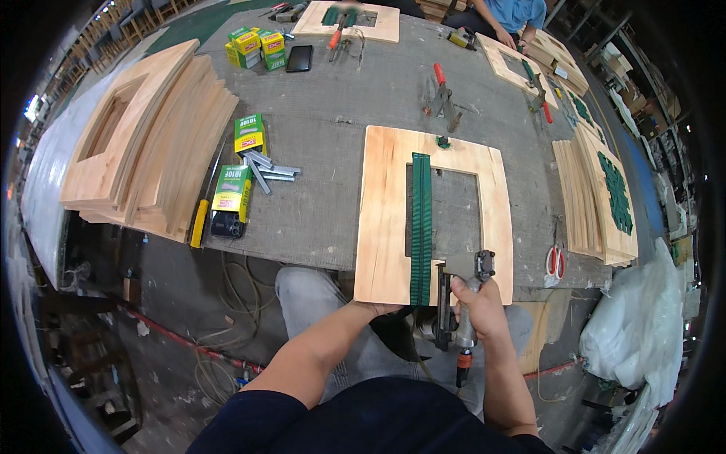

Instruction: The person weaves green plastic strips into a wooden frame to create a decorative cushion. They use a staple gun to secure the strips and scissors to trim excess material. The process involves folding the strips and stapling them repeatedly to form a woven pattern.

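Note:
A pale wooden panel [383,219] with a rectangular cutout lies in front of me, its near edge at the table's front edge. Green webbing [420,227] runs lengthwise across the cutout and down to the near edge. My right hand [485,309] is wrapped round a pneumatic stapler [466,327], whose nose is at the panel's near edge, just right of the webbing. My left hand [376,307] reaches beneath that edge, near the webbing's end; its fingers are hidden. A small green webbing bit [443,141] sits at the panel's far rail.
Stacked wooden panels [162,144] stand left, others [582,197] right with green webbing on top. Staple boxes [231,189], loose staple strips [266,171], red-handled scissors [555,265] and a red-handled clamp tool [444,97] lie around. A person in blue [514,15] works across the table.

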`<state>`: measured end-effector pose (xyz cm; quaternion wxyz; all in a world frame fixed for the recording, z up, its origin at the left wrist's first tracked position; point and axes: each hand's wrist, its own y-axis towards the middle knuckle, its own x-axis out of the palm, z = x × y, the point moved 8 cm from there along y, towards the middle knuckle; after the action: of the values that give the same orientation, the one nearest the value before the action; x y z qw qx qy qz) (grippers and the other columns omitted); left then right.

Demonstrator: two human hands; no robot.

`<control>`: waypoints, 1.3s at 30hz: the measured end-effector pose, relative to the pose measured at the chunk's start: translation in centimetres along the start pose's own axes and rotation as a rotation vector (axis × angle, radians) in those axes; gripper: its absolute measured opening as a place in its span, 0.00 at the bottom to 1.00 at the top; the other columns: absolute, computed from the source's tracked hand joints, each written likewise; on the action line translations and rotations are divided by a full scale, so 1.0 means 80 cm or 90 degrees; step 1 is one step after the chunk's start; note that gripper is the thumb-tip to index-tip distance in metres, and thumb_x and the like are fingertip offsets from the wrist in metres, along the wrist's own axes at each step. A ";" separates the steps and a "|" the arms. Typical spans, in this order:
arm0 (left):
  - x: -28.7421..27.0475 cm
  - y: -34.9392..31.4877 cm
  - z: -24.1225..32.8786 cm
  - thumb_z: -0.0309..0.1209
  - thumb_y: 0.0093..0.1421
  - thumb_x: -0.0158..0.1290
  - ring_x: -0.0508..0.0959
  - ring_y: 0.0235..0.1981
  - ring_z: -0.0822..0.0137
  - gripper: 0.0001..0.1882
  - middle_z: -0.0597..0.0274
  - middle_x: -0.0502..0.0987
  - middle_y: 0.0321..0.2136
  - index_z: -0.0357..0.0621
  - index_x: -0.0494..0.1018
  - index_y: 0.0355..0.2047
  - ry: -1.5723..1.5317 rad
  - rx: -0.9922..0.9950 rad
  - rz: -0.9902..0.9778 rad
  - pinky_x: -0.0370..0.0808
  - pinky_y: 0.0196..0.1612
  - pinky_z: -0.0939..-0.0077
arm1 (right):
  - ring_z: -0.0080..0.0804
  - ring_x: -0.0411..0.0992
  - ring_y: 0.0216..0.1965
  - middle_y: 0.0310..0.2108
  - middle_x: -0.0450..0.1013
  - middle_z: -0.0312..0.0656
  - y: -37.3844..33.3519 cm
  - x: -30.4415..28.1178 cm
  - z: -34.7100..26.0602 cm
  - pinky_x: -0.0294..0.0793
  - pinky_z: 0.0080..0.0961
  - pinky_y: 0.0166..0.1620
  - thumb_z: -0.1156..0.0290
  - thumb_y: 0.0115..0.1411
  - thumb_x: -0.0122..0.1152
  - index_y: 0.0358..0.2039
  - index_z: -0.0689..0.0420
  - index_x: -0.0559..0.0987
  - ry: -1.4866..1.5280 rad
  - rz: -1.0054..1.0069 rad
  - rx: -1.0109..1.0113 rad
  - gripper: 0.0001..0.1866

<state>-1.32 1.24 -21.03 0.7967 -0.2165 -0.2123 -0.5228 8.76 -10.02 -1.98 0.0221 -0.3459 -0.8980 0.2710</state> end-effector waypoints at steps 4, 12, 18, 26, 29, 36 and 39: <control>0.011 -0.001 -0.001 0.45 0.74 0.38 0.77 0.58 0.61 0.24 0.60 0.77 0.57 0.48 0.67 0.64 -0.338 -0.068 -0.051 0.74 0.62 0.63 | 0.21 0.71 0.19 0.29 0.73 0.35 -0.001 0.020 0.006 0.72 0.22 0.21 0.67 0.67 0.65 0.47 0.62 0.77 -0.016 -0.029 0.009 0.14; 0.017 -0.001 0.025 0.40 0.74 0.43 0.78 0.54 0.63 0.21 0.61 0.78 0.53 0.46 0.68 0.62 0.296 0.067 -0.058 0.75 0.60 0.67 | 0.21 0.71 0.19 0.29 0.74 0.35 -0.007 0.036 0.008 0.72 0.22 0.21 0.68 0.67 0.65 0.46 0.62 0.78 -0.013 0.003 0.024 0.12; 0.019 -0.011 0.010 0.43 0.74 0.41 0.78 0.51 0.64 0.19 0.62 0.78 0.49 0.47 0.69 0.57 -0.330 -0.096 -0.071 0.76 0.57 0.66 | 0.19 0.71 0.19 0.27 0.75 0.34 -0.022 0.046 0.009 0.69 0.21 0.21 0.67 0.68 0.64 0.40 0.60 0.79 -0.028 0.019 0.003 0.09; 0.020 0.000 -0.002 0.43 0.72 0.45 0.78 0.50 0.64 0.18 0.62 0.78 0.47 0.47 0.71 0.54 -0.491 -0.096 -0.057 0.75 0.57 0.64 | 0.19 0.70 0.18 0.23 0.73 0.32 -0.019 0.051 0.003 0.69 0.21 0.21 0.69 0.67 0.63 0.37 0.60 0.79 -0.072 0.033 -0.002 0.07; 0.016 0.002 0.000 0.43 0.70 0.48 0.78 0.51 0.63 0.17 0.62 0.78 0.47 0.48 0.72 0.53 -0.397 -0.068 -0.036 0.73 0.59 0.63 | 0.19 0.69 0.17 0.23 0.73 0.32 -0.018 0.050 0.004 0.68 0.21 0.20 0.70 0.67 0.63 0.37 0.61 0.79 -0.093 0.032 0.017 0.07; 0.019 -0.001 0.011 0.43 0.69 0.49 0.78 0.51 0.61 0.17 0.62 0.78 0.46 0.50 0.73 0.52 -0.191 -0.042 -0.064 0.73 0.58 0.61 | 0.19 0.68 0.16 0.20 0.73 0.32 -0.016 0.052 0.004 0.67 0.22 0.20 0.67 0.66 0.67 0.34 0.62 0.80 -0.083 0.037 0.012 0.10; 0.017 0.001 0.006 0.44 0.69 0.48 0.77 0.51 0.61 0.17 0.62 0.78 0.46 0.49 0.73 0.52 -0.275 -0.099 -0.021 0.73 0.58 0.61 | 0.19 0.67 0.16 0.20 0.73 0.32 -0.016 0.052 0.001 0.67 0.22 0.20 0.68 0.67 0.66 0.35 0.62 0.80 -0.083 0.025 0.004 0.10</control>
<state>-0.85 0.54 -19.85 0.7051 -0.3810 -0.3403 -0.4919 4.78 -8.19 -2.06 -0.0408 -0.3453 -0.8896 0.2962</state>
